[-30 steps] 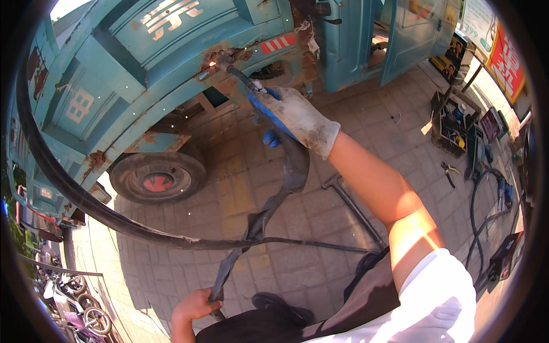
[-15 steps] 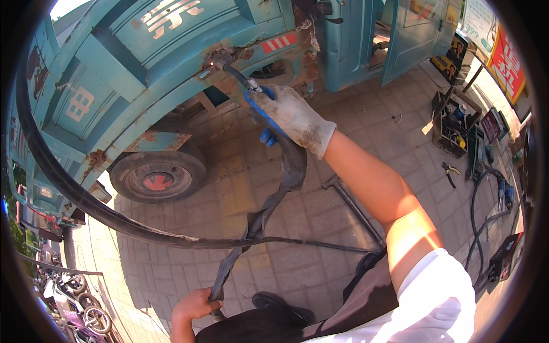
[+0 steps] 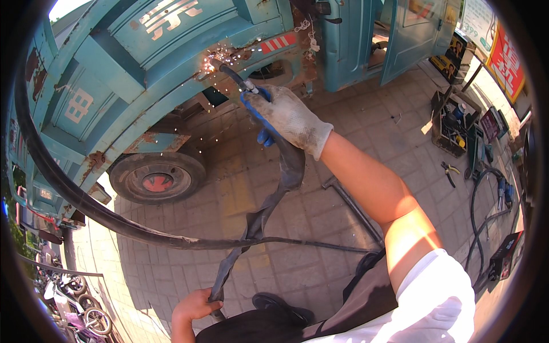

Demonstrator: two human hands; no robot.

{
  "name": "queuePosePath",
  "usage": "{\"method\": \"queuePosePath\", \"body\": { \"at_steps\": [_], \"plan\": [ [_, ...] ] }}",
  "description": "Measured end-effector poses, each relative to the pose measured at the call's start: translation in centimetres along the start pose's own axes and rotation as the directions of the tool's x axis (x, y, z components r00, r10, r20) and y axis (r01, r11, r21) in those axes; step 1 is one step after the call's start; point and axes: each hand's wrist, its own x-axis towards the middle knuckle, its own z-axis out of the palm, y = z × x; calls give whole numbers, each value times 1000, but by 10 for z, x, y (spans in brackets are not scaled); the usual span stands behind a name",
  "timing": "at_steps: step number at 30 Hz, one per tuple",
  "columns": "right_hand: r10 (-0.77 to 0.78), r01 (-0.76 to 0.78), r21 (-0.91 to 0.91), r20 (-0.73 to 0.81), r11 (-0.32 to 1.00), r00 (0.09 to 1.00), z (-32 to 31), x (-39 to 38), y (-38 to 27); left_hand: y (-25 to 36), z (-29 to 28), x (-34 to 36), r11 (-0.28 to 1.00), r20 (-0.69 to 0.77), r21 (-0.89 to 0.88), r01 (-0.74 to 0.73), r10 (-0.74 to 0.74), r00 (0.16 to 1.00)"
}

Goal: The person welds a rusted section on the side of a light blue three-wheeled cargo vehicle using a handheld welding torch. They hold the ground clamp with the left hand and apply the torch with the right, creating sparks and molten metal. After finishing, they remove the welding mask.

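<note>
My right hand (image 3: 289, 117), in a white and blue work glove, is closed around a welding torch (image 3: 233, 75). The torch's tip meets a rusty patch on the side of a teal truck bed (image 3: 123, 66), where bright sparks (image 3: 210, 64) fly out. From the torch, a cable in a loose dark wrap (image 3: 267, 214) hangs down towards me. My bare left hand (image 3: 195, 307) is closed around the lower part of this cable, close to my leg. A thick black hose (image 3: 108, 220) curves in from the left and crosses the cable.
Below the bed is a truck wheel (image 3: 158, 180); a teal cab door (image 3: 420, 37) hangs open. On the paving lie a T-shaped metal tool (image 3: 355, 212) and pliers (image 3: 450, 172). A toolbox (image 3: 452, 123) and a black cord (image 3: 473, 231) are at the right, bicycles (image 3: 94, 317) at the far left.
A small glow at the torch tip has become a wide spray of sparks. My right hand has shifted slightly left with the torch; my left hand has stayed put.
</note>
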Motion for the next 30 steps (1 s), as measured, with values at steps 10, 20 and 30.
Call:
{"method": "queuePosePath", "body": {
  "at_steps": [10, 20, 30],
  "plan": [
    [15, -15, 0, 7, 1000, 1000, 0, -2, -3, 0, 0, -1, 1000, 5, -22, 19, -19, 1000],
    [85, -85, 35, -7, 996, 996, -5, -10, -11, -1, 0, 0, 1000, 3, -26, 7, -7, 1000],
    [3, -3, -4, 4, 1000, 1000, 0, 0, 0, -10, 5, 2, 999, -29, 45, 6, -5, 1000]
  ]
}}
